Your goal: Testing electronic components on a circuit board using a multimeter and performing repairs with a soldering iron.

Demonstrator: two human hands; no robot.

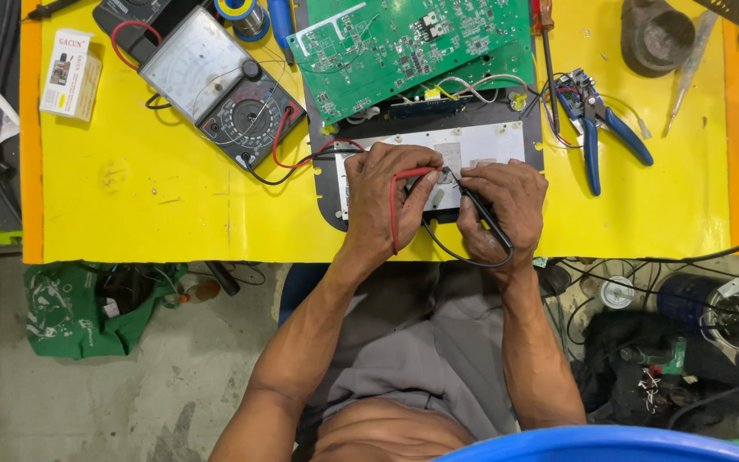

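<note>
Left hand point(387, 192) pinches the red probe point(412, 174), right hand point(498, 210) the black probe point(482, 214), both tips meeting on the pale metal plate point(489, 145) for contact.

Bench top point(173, 214): smooth painted surface, yellow, slightly scuffed, semi-matt. Green circuit board point(404, 43) at the far edge: glossy lacquered laminate with small metal solder points. White panel point(481, 145): matt, on a dark matt plastic tray point(322, 184). Analog meter point(220, 85): black plastic body, clear glossy window. Red probe point(412, 174) and black probe point(485, 214): smooth plastic, rubbery leads. Pliers point(596, 128): dull metal jaws, blue plastic grips. Small box point(70, 73) at the left edge: printed cardboard.
</note>
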